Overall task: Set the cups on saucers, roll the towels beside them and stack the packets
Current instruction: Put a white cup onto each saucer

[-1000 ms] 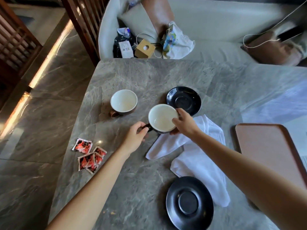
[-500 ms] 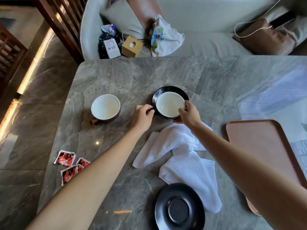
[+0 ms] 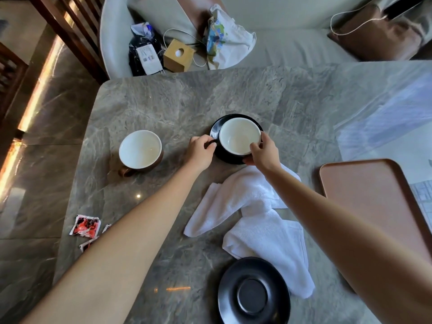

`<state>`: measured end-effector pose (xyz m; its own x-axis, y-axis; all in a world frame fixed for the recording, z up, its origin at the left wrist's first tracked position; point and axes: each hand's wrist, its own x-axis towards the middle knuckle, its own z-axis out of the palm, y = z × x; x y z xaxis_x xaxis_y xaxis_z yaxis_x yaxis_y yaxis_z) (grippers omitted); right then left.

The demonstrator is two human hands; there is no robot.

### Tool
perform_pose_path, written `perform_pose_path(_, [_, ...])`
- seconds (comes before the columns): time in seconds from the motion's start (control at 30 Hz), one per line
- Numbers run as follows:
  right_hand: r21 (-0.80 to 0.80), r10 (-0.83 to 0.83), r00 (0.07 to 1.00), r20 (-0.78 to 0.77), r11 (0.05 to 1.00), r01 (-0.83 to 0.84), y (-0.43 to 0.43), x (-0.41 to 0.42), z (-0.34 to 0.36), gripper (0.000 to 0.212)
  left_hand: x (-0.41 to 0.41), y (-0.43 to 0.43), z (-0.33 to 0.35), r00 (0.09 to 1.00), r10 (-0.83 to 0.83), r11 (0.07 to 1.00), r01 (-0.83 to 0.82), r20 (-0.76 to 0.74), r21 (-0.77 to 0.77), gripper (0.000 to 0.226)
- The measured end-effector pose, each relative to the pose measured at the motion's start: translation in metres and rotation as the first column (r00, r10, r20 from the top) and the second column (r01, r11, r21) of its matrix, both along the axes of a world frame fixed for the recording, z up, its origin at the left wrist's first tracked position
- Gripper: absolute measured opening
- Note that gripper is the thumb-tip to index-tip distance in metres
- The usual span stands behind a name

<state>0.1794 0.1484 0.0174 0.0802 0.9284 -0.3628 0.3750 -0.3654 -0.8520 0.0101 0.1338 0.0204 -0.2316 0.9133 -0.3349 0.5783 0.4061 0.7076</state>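
A dark cup with a white inside (image 3: 238,136) sits on a black saucer (image 3: 216,127) at the table's middle. My left hand (image 3: 200,153) pinches the cup's handle. My right hand (image 3: 264,152) grips its near right rim. A second cup, brown outside (image 3: 140,149), stands bare on the table to the left. Another black saucer (image 3: 253,293) lies empty near the front edge. Two white towels (image 3: 254,218) lie crumpled between the saucers. Red packets (image 3: 85,226) lie loose at the front left, partly hidden by my left forearm.
A pink-brown tray (image 3: 374,202) lies at the right of the grey marble table (image 3: 187,101). Beyond the far edge a sofa holds a bag (image 3: 145,52), a small wooden box (image 3: 178,54), a printed cloth bag and a brown cushion (image 3: 378,36). A wooden chair stands far left.
Both hands carried the dark cup from the table onto the far black saucer and still hold it there. The view shifted, so the other things appear further left.
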Motion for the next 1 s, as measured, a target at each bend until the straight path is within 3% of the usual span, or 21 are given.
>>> perform_pose_path(0.37, [-0.022, 0.011, 0.999, 0.045, 1.0, -0.011, 0.013, -0.008, 0.004, 0.038, 0.008, 0.006, -0.004, 0.938, 0.231, 0.973, -0.225, 0.259, -0.052, 0.024])
perform_pose_path(0.63, [-0.05, 0.002, 1.0, -0.026, 0.999, -0.004, 0.012, -0.008, 0.008, 0.039, 0.01, 0.002, 0.0, 0.897, 0.271, 0.962, -0.261, 0.35, -0.078, 0.031])
perform_pose_path(0.87, [-0.074, -0.136, 0.981, -0.139, 0.989, 0.127, -0.006, -0.011, 0.003, 0.033, 0.007, -0.027, 0.007, 0.782, 0.372, 0.928, -0.332, 0.5, -0.172, 0.05])
perform_pose_path(1.0, [-0.096, -0.276, 0.938, -0.212, 0.961, 0.261, -0.02, -0.019, 0.002, 0.015, -0.007, -0.051, 0.006, 0.659, 0.493, 0.868, -0.42, 0.568, -0.266, 0.047])
